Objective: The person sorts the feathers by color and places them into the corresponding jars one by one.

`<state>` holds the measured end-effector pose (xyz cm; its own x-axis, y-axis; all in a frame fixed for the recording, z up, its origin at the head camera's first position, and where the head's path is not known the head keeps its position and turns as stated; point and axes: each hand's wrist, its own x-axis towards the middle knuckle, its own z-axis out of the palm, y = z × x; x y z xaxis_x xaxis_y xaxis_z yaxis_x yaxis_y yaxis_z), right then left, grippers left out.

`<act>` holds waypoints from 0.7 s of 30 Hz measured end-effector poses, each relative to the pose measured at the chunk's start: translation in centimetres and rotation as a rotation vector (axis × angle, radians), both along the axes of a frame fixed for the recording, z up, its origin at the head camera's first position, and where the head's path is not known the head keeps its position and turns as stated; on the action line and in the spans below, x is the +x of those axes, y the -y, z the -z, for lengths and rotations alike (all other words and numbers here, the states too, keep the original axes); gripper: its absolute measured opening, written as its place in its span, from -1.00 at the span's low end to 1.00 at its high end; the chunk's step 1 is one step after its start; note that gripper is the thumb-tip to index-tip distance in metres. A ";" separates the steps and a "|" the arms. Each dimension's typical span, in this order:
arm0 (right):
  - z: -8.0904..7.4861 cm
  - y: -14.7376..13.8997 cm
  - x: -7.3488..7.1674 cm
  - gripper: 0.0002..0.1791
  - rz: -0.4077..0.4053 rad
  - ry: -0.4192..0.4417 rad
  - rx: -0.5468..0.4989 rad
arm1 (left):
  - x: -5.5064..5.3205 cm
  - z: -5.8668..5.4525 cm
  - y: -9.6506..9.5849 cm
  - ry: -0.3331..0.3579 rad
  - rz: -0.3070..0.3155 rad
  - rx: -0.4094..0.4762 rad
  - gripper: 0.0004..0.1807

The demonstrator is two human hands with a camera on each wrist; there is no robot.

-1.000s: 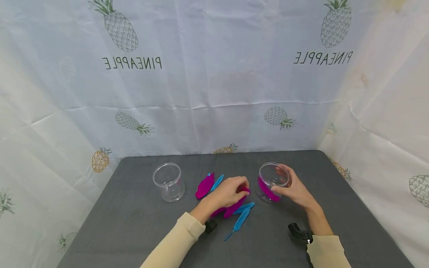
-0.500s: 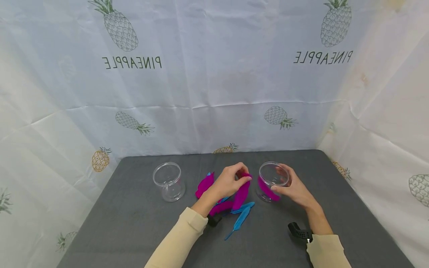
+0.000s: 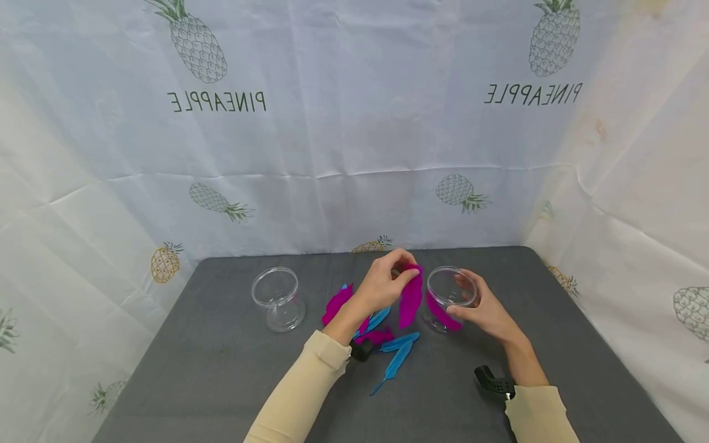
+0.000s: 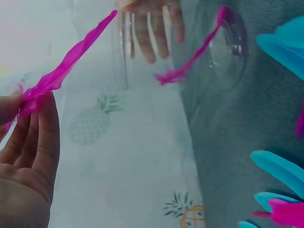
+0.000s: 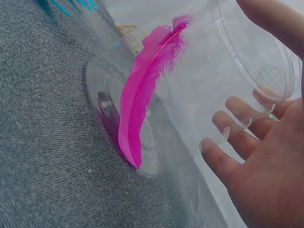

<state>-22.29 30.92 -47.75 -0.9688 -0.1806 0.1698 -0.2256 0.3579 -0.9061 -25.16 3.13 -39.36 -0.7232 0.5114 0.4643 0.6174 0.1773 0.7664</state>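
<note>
My left hand (image 3: 382, 284) pinches a magenta feather (image 3: 411, 301) between thumb and fingers, beside the right-hand clear jar (image 3: 443, 269). In the left wrist view this feather (image 4: 66, 66) slants up from the fingertips. My right hand (image 3: 483, 311) grips that jar, thumb on the near side and fingers round the far side. Inside the jar leans another magenta feather (image 5: 140, 95), its lower end at the base. The jar stands upright on the grey table (image 3: 194, 369).
A second clear jar (image 3: 285, 314) stands at the left with nothing in it. Between the jars lie more magenta feathers (image 3: 336, 303) and several blue feathers (image 3: 397, 360), partly hidden by the left forearm. A white pineapple-print curtain (image 3: 354, 135) rises behind the table.
My left hand has lifted a magenta feather off the pile and brought it up and away, close to the right jar. The right hand and its jar have stayed in place.
</note>
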 end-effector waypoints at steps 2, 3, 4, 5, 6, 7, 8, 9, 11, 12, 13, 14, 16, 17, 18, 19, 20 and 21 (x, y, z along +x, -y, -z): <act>0.0 0.0 0.0 0.09 -0.003 0.004 -0.002 | 0.0 -0.2 -0.2 -0.006 -0.003 0.013 -0.90; 0.0 0.0 0.0 0.09 -0.007 0.004 -0.006 | 0.0 -0.4 -0.3 -0.012 -0.002 0.019 -0.91; 0.0 0.0 0.0 0.08 -0.009 0.005 -0.006 | 0.0 -0.5 -0.4 -0.019 -0.002 0.023 -0.90; 0.0 0.1 0.0 0.08 -0.009 0.007 -0.004 | 0.0 -0.6 -0.5 -0.027 -0.004 0.026 -0.90; 0.0 0.1 0.0 0.09 -0.009 0.008 -0.003 | 0.0 -0.7 -0.6 -0.036 -0.007 0.032 -0.89; 0.0 0.1 0.0 0.09 -0.011 0.007 -0.001 | 0.0 -0.8 -0.8 -0.043 -0.012 0.037 -0.89; 0.0 0.1 0.0 0.09 -0.011 0.005 0.000 | -0.1 -0.9 -0.9 -0.047 -0.021 0.044 -0.88; 0.0 0.1 0.0 0.09 -0.008 0.007 0.001 | -0.1 -1.0 -1.1 -0.051 -0.031 0.055 -0.87; -0.1 0.1 0.0 0.09 -0.005 0.007 0.000 | -0.1 -1.1 -1.5 -0.053 -0.055 0.084 -0.86; -0.1 0.1 0.0 0.09 -0.004 0.008 0.002 | -0.2 -1.2 -1.6 -0.050 -0.067 0.102 -0.85; -0.1 0.1 0.0 0.08 -0.004 0.009 0.000 | -0.2 -1.1 -1.8 -0.048 -0.077 0.120 -0.85; -0.1 0.1 0.0 0.08 -0.005 0.010 -0.001 | -0.3 -1.1 -2.0 -0.046 -0.085 0.141 -0.84; -0.1 0.1 0.0 0.07 -0.007 0.011 -0.002 | -0.4 -1.0 -2.4 -0.044 -0.096 0.185 -0.85; -0.1 0.2 0.0 0.07 -0.009 0.013 -0.003 | -0.5 -1.0 -2.7 -0.043 -0.098 0.207 -0.85; -0.1 0.2 0.0 0.07 -0.011 0.013 -0.003 | -0.5 -0.9 -2.9 -0.044 -0.101 0.224 -0.85; -0.2 0.2 0.0 0.07 -0.011 0.014 -0.007 | -0.6 -0.8 -3.2 -0.045 -0.103 0.239 -0.86; -0.2 0.2 0.0 0.06 -0.009 0.013 -0.008 | -0.7 -0.8 -3.4 -0.043 -0.105 0.253 -0.86; -0.2 0.1 0.0 0.06 -0.009 0.012 -0.010 | -0.7 -0.7 -3.7 -0.043 -0.107 0.263 -0.86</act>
